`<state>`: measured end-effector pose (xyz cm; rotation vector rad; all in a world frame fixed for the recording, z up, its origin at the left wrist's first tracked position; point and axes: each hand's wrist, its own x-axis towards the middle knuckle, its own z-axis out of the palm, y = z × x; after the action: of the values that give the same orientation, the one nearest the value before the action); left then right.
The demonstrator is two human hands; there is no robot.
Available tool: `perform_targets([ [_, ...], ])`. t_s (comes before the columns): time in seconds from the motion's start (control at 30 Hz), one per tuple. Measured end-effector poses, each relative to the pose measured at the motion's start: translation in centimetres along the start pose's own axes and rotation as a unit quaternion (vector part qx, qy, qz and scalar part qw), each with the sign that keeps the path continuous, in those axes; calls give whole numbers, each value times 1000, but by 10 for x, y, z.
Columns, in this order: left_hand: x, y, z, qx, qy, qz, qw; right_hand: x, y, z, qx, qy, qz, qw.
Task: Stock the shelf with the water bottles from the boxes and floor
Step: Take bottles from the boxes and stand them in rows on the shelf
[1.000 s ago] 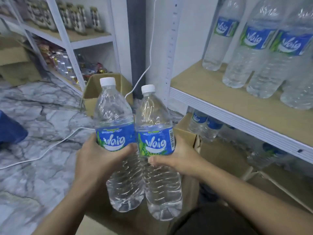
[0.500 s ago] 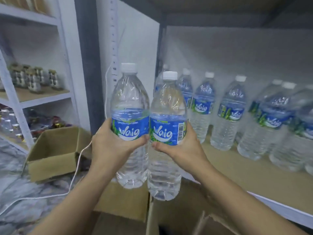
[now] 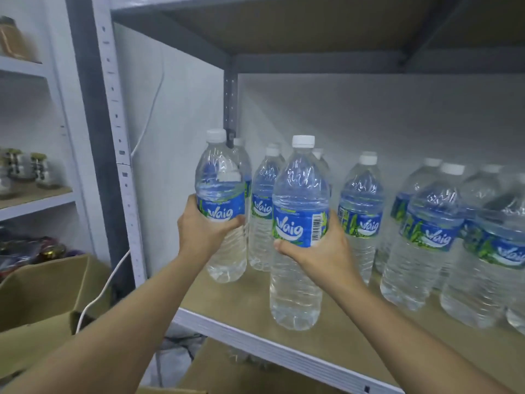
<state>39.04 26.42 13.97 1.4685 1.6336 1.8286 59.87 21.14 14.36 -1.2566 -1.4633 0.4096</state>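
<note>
The left hand [image 3: 204,233] has its grip curled round the blue label of one water bottle [image 3: 221,177], left of centre. The right hand [image 3: 322,253] grips a second bottle [image 3: 298,189] the same way, thumb along the label's lower edge. Both bottles stand upright and apart, white caps on, with their bases down at the shelf [image 3: 250,305] board; whether they touch it I cannot tell. More bottles of the same kind [image 3: 360,214] stand behind them and off to the right. At lower left sits an open cardboard box [image 3: 42,291], with a white cable [image 3: 105,288] running past it.
</note>
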Motion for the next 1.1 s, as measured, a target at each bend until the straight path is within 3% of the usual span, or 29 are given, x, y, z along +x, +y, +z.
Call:
perform_targets([
  [0.27, 55, -41, 27, -8, -17, -35, 999, 7, 34, -1, -6, 4, -4, 1000],
  [1.1, 119, -89, 56, -89, -208, -38, 973, 20, 41, 9, -15, 15, -13, 1000],
])
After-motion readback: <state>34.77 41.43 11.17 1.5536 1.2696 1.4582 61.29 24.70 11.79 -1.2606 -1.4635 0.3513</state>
